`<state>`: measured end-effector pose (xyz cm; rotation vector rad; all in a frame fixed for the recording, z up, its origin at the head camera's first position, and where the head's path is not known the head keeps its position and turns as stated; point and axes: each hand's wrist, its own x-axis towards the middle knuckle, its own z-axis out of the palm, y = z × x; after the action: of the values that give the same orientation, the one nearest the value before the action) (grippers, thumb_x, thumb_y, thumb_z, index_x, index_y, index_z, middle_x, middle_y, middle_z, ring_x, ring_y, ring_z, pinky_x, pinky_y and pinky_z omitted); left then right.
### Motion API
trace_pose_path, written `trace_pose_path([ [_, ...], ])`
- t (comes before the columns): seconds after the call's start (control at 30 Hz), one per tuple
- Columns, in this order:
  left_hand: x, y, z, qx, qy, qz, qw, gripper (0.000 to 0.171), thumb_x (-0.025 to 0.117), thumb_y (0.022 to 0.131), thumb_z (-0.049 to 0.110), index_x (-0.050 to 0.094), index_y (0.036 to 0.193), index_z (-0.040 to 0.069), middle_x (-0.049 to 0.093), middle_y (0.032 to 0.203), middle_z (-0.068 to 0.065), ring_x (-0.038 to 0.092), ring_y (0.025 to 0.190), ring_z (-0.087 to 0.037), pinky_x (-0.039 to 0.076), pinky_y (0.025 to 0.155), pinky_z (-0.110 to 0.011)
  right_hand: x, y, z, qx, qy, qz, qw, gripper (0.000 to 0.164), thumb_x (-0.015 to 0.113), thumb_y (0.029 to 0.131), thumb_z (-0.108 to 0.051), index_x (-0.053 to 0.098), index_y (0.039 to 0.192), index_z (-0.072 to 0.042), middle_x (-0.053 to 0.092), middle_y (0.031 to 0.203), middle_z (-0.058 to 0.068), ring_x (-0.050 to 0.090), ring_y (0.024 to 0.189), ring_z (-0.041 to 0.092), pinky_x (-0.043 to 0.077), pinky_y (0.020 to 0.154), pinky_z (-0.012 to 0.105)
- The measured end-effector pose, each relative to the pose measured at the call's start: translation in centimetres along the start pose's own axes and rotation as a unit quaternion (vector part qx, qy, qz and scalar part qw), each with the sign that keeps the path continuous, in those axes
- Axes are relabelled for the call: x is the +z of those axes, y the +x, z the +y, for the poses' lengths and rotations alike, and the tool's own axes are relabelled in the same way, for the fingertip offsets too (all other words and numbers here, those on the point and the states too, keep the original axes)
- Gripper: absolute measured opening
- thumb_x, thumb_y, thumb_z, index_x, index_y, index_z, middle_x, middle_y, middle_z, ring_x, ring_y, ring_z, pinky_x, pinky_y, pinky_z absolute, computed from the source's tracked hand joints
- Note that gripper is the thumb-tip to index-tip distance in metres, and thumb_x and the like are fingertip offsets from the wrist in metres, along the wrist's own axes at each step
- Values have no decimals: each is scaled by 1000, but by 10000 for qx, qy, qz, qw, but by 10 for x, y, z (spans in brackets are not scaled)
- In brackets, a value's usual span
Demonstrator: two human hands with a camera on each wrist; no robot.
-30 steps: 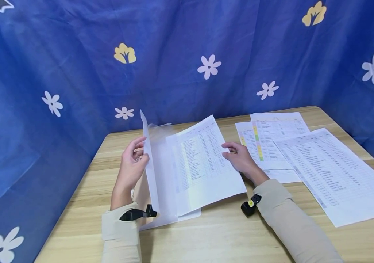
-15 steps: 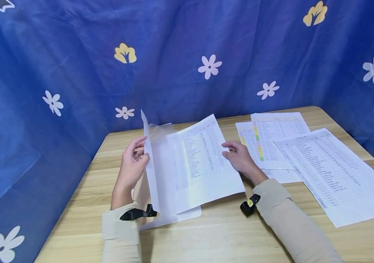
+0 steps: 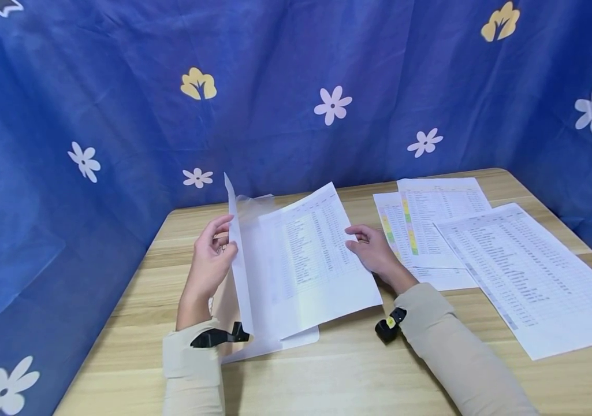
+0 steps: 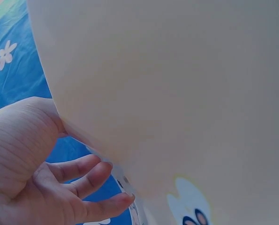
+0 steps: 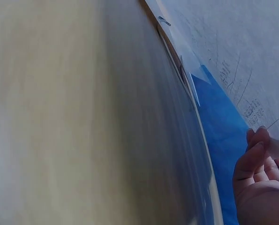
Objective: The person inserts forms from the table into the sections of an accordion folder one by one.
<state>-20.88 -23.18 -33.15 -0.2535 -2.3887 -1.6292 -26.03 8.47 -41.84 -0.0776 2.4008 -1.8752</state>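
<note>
In the head view my left hand (image 3: 209,260) pinches the edge of the raised cover of a whitish, partly see-through file folder (image 3: 240,277). The left wrist view shows the cover's pale outer side (image 4: 167,93) close up. My right hand (image 3: 379,254) pinches the right edge of a printed sheet of paper (image 3: 321,260) between thumb and fingers. That sheet is tilted, its right side lifted off the table. Its left part lies behind or under the folder's translucent layer; exactly how it sits there is hidden. In the right wrist view the fingertips (image 5: 259,136) meet the sheet's edge.
On the right of the wooden table (image 3: 353,375) lie a large printed sheet (image 3: 529,283) and several overlapping sheets with coloured columns (image 3: 441,219). A blue flowered curtain (image 3: 275,115) stands behind the table and along its sides.
My right hand has shifted slightly left, carrying the printed sheet a little further toward the folder's fold. The left hand and the raised cover have stayed nearly still.
</note>
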Motion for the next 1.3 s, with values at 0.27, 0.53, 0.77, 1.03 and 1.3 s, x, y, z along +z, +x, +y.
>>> trace_pose_path([
  [0.27, 1, 0, 0, 55, 14, -9, 10000, 54, 44, 88, -4, 41, 140, 11, 43, 124, -18, 52, 112, -32, 48, 77, -16, 7, 1, -1, 17, 0, 5, 10000, 31, 58, 92, -16, 57, 123, -16, 59, 113, 6, 61, 94, 20, 51, 78, 31],
  [0.53, 1, 3, 0, 83, -4, -4, 10000, 54, 44, 87, -6, 41, 139, 8, 44, 124, -17, 54, 104, -16, 49, 77, -16, 13, 0, -2, -64, 38, 18, 10000, 31, 58, 92, -16, 58, 123, -15, 59, 113, 7, 60, 95, 21, 50, 81, 32],
  [0.77, 3, 3, 0, 32, -131, 23, 9999, 55, 44, 85, -8, 42, 139, 7, 44, 123, -18, 52, 108, -33, 49, 74, -16, 22, 0, -3, -122, 179, 27, 9998, 30, 59, 91, -14, 59, 121, -13, 59, 112, 7, 61, 93, 21, 50, 80, 32],
  [1.03, 5, 4, 2, -25, -75, 42, 10000, 55, 44, 85, -8, 43, 138, 8, 42, 122, -18, 51, 103, -26, 47, 75, -15, 30, 0, -6, -20, 188, 143, 9997, 30, 60, 91, -15, 59, 121, -15, 60, 113, 6, 61, 92, 20, 50, 80, 32],
  [1.3, 4, 3, 2, -29, 54, 13, 10000, 55, 45, 85, -7, 43, 138, 9, 42, 123, -18, 51, 105, -26, 48, 75, -15, 41, -2, -10, 100, 215, 156, 9996, 29, 60, 91, -14, 59, 120, -15, 60, 110, 5, 61, 89, 19, 50, 77, 30],
])
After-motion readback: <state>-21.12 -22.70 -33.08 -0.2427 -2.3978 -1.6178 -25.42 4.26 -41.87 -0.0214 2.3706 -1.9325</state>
